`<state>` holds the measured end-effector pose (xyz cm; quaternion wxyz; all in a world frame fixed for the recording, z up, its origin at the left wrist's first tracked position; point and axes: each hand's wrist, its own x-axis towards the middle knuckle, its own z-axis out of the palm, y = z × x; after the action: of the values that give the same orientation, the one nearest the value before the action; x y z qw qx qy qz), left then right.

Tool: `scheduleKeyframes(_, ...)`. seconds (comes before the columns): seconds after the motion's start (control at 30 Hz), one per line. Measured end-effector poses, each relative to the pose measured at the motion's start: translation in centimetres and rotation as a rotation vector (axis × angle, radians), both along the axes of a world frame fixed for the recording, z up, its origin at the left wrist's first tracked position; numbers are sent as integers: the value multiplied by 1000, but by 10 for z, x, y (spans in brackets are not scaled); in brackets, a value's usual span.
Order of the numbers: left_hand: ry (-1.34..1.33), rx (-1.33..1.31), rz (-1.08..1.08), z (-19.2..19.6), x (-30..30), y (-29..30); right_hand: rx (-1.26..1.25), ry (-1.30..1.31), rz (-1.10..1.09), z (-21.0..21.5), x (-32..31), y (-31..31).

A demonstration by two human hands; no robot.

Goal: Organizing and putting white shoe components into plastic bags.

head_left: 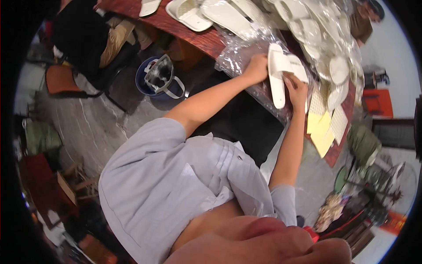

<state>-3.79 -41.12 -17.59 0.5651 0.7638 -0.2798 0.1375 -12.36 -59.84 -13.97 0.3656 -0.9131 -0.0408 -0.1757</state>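
Near the table edge I hold a white slide sandal (276, 88), its sole long and narrow from this angle. My left hand (256, 70) is closed on its left side, the fingertips partly hidden behind it. Fingers of my right hand (297, 89) are bent in and pressed at the sandal's strap. A second white slide sandal (298, 67) shows just behind, close to the right hand; whether it touches the first I cannot tell. Clear plastic wrapping (237, 57) lies beneath and around both hands.
White slide sandals in clear plastic (303, 28) are heaped on the red-brown table (200, 40). More sandals (189, 15) lie at its far left. Yellow sheets (322, 138) sit at its right end. A blue bucket (141, 75) stands on the floor; a seated person (81, 35) is beyond.
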Motion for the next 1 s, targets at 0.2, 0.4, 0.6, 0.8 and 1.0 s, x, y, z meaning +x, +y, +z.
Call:
scheduleKeyframes(0.2,202,-338,145,10,12,12,-34,104,24,11,3,2)
scheduleKeyframes(0.4,160,-341,115,10,9,7,410,199,147,11,-3,-11)
scheduleKeyframes(0.6,183,-254,132,9,9,7,240,246,74,30,-23,-20)
scheduleKeyframes(0.8,25,-153,196,9,9,9,592,-104,-208,24,-56,-25)
scheduleKeyframes(1.0,-110,-97,182,10,9,4,476,-176,-502,-10,-70,-22)
